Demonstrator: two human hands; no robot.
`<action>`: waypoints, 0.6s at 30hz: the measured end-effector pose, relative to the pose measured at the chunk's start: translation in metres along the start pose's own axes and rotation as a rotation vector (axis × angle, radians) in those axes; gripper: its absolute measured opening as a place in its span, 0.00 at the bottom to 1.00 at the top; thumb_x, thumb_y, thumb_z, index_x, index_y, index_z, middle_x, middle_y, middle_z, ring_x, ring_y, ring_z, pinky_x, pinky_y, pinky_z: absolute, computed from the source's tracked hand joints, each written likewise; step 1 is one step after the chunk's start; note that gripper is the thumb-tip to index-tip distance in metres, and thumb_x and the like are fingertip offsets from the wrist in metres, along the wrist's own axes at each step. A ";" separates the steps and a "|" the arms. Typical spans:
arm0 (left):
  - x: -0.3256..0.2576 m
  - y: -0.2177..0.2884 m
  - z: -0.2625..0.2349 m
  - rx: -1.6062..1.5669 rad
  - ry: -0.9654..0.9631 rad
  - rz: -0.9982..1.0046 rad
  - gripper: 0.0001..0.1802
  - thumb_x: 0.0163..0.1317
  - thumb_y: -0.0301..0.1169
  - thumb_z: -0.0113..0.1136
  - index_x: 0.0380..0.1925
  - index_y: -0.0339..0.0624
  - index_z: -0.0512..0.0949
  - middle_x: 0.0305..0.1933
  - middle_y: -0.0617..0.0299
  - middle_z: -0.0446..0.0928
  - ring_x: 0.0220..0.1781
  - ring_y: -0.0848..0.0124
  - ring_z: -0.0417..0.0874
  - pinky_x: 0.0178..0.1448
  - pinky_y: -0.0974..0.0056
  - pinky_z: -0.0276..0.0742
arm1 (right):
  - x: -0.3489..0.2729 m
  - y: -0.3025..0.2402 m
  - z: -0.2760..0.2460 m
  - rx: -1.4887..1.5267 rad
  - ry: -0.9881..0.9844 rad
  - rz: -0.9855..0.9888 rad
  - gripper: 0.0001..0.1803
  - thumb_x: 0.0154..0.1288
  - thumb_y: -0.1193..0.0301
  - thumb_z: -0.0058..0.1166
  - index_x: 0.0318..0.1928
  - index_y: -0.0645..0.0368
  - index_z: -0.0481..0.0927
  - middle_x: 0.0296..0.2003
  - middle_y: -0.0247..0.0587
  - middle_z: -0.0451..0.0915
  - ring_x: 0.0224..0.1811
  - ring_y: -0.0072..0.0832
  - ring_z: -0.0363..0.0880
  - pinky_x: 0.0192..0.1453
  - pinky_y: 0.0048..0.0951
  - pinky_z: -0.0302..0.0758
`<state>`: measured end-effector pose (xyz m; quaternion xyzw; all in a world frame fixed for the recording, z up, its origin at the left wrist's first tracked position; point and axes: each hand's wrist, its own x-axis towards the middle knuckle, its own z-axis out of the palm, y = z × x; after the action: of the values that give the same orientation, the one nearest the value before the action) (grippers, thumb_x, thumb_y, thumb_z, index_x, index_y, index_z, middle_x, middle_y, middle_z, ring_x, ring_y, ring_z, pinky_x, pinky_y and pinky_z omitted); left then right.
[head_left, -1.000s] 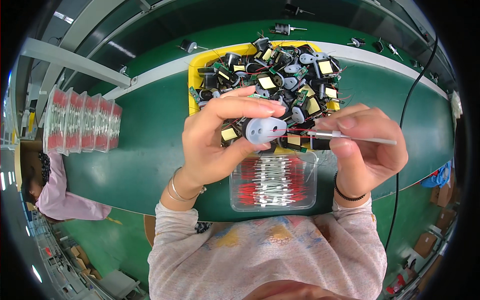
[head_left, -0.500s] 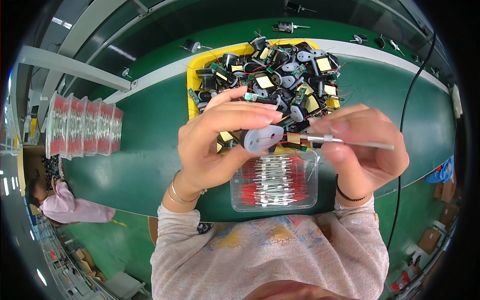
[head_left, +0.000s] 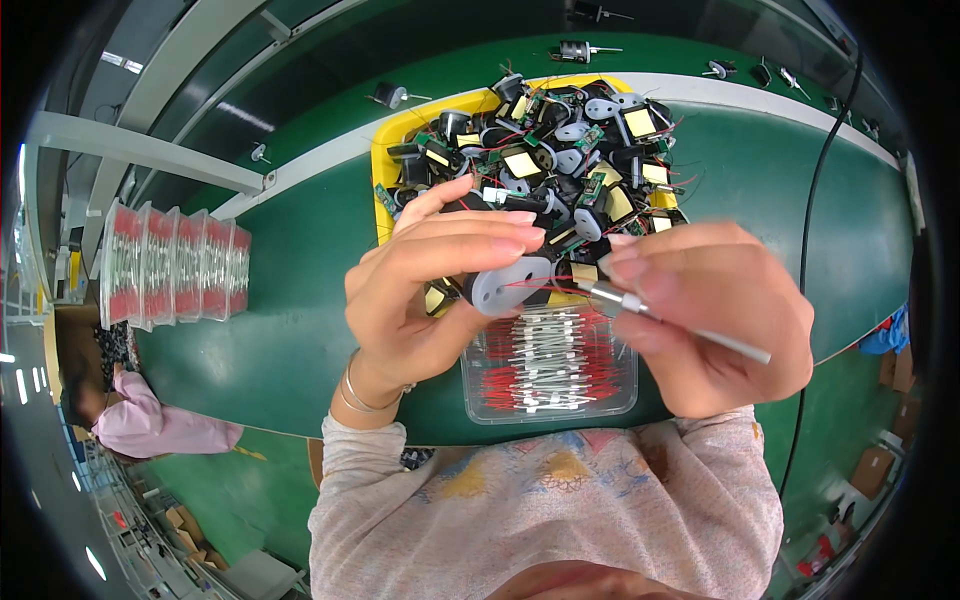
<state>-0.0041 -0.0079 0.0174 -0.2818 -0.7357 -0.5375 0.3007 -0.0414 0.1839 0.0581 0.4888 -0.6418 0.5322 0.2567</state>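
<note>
My left hand (head_left: 400,285) is closed around a small dark part with a pale grey oval cap (head_left: 510,285), which has small holes in its face. Thin red wires (head_left: 560,283) run from the cap toward my right hand (head_left: 735,315). Between the thumb and fingers of that hand is pinched a thin white rod with a silver metal sleeve (head_left: 618,298), slanting down to the right. Whether the wires join the rod cannot be made out. Below my hands stands a clear plastic box (head_left: 480,408) of white sleeves with red wire ends.
A yellow tray (head_left: 383,165) behind my hands is heaped with black motor-like parts, grey caps and green circuit boards. Stacked clear boxes (head_left: 175,265) stand at left. Beyond a white rail, several parts lie on a green strip (head_left: 480,75). A black cable (head_left: 815,200) hangs at right.
The rod in my right hand has tilted, its free end dropping lower. My left hand and the capped part have shifted slightly left in the picture.
</note>
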 end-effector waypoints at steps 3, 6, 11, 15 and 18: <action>0.000 0.001 -0.001 0.007 0.018 0.002 0.17 0.43 0.18 0.62 0.36 0.38 0.74 0.37 0.52 0.80 0.44 0.58 0.81 0.59 0.50 0.62 | -0.005 0.002 0.003 0.029 0.012 -0.091 0.15 0.39 0.80 0.65 0.31 0.68 0.74 0.27 0.49 0.78 0.28 0.38 0.80 0.34 0.33 0.79; -0.002 -0.001 -0.002 0.047 0.039 0.018 0.16 0.43 0.19 0.62 0.36 0.38 0.74 0.36 0.51 0.80 0.44 0.59 0.81 0.59 0.49 0.62 | -0.008 -0.006 0.013 -0.057 0.063 -0.137 0.16 0.39 0.80 0.65 0.31 0.67 0.75 0.29 0.49 0.78 0.30 0.37 0.80 0.35 0.32 0.80; -0.003 -0.001 -0.001 0.096 0.072 0.028 0.16 0.42 0.18 0.61 0.35 0.37 0.74 0.36 0.51 0.80 0.43 0.59 0.81 0.59 0.49 0.62 | -0.010 -0.009 0.016 -0.109 0.079 -0.147 0.15 0.39 0.79 0.64 0.32 0.67 0.76 0.30 0.49 0.78 0.32 0.36 0.79 0.38 0.32 0.81; -0.002 0.000 -0.002 0.120 0.072 0.026 0.16 0.42 0.18 0.61 0.35 0.38 0.74 0.37 0.51 0.80 0.43 0.59 0.81 0.59 0.50 0.62 | -0.009 -0.010 0.014 -0.095 0.056 -0.138 0.15 0.39 0.79 0.64 0.32 0.67 0.76 0.30 0.49 0.78 0.32 0.36 0.79 0.38 0.31 0.81; -0.002 0.000 -0.002 0.128 0.076 0.026 0.17 0.42 0.19 0.63 0.35 0.39 0.74 0.37 0.52 0.80 0.43 0.61 0.81 0.58 0.52 0.63 | -0.008 -0.009 0.013 -0.093 0.029 -0.154 0.15 0.39 0.78 0.64 0.32 0.66 0.76 0.30 0.49 0.78 0.32 0.36 0.79 0.39 0.31 0.81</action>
<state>-0.0023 -0.0105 0.0163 -0.2507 -0.7530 -0.4957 0.3528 -0.0281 0.1750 0.0512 0.5164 -0.6225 0.4875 0.3289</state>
